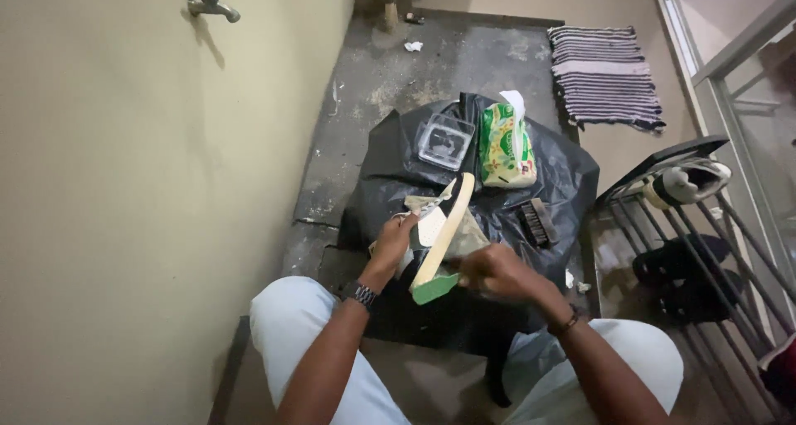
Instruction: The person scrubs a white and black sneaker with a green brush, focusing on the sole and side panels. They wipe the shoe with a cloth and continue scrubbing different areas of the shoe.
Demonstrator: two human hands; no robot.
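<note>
a shoe stands on its side over a black plastic sheet on the floor. left hand grips its upper; right hand closes around the green heel. likely light, stiff-soled, best held mid-sole.

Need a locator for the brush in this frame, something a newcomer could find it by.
Start at the black plastic sheet spread on the floor ahead of the person's knees. On its right side, below the green tissue pack and right of the shoe in the hands, lies the brush. It is the only small dark rectangular block with bristles there.
</note>
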